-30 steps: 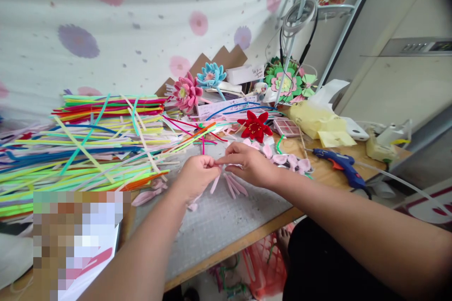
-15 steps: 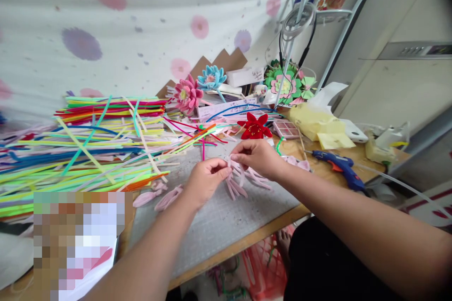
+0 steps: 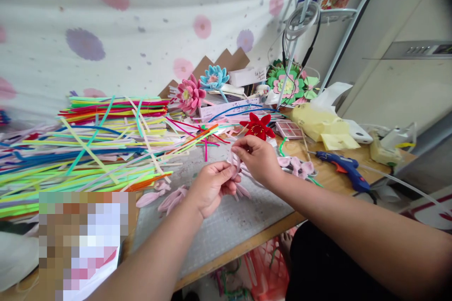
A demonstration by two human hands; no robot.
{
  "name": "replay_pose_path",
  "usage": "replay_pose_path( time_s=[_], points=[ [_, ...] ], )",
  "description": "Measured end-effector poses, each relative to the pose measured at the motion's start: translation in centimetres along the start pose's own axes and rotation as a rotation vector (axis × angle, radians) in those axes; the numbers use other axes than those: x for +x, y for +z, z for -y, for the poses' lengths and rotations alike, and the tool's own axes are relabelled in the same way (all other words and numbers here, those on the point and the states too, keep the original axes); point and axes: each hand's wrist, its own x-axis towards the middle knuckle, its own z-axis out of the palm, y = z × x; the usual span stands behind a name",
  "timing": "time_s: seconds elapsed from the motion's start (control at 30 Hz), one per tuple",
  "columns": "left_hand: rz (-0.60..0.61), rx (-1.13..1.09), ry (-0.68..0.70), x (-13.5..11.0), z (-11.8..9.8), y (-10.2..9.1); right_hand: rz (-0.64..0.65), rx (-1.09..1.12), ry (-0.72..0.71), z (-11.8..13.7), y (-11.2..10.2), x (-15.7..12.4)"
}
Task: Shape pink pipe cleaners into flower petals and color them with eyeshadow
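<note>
My left hand [image 3: 211,186] and my right hand [image 3: 257,156] meet over the grey cutting mat [image 3: 226,225], both pinched on a pale pink pipe-cleaner petal piece [image 3: 236,165] held between them. Its loose pink ends hang down toward the mat [image 3: 243,191]. More finished pink petals [image 3: 169,197] lie on the mat left of my left hand, and others [image 3: 298,165] lie right of my right wrist.
A big heap of coloured pipe cleaners [image 3: 92,141] fills the left of the table. A red flower [image 3: 257,125], pink flower [image 3: 189,95] and blue flower [image 3: 214,76] stand behind. A blue glue gun [image 3: 344,169] lies at right, near yellow paper [image 3: 323,127].
Both hands have drifted right and slightly up with the pink petal piece. More pink petals now lie uncovered on the mat left of my left hand.
</note>
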Motion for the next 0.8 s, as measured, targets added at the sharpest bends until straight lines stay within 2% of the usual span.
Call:
replay_pose_path(
  time_s=[0.07,0.17,0.23,0.3,0.4,0.63,0.8],
  points=[
    [0.021,-0.037,0.017,-0.1,-0.1,0.0,0.107,0.255,0.148,0.3,-0.3,0.1],
    [0.118,-0.107,0.019,-0.3,-0.4,0.1,0.394,0.642,0.344,0.9,-1.3,0.4],
    [0.182,-0.139,0.008,-0.5,-0.5,0.1,0.541,0.734,0.375,1.2,-1.8,0.4],
    [0.223,-0.152,-0.007,-0.7,-0.6,0.1,0.608,0.748,0.381,1.4,-2.1,0.3],
    [0.233,-0.154,-0.009,-0.8,-0.5,0.2,0.585,0.733,0.392,1.3,-1.9,0.1],
    [0.176,-0.123,0.035,-0.8,-0.6,0.3,0.304,0.804,0.358,1.2,-0.4,-0.1],
    [0.167,0.035,0.072,-0.9,-0.7,0.1,0.195,0.786,0.33,2.0,0.2,-0.6]
  ],
)
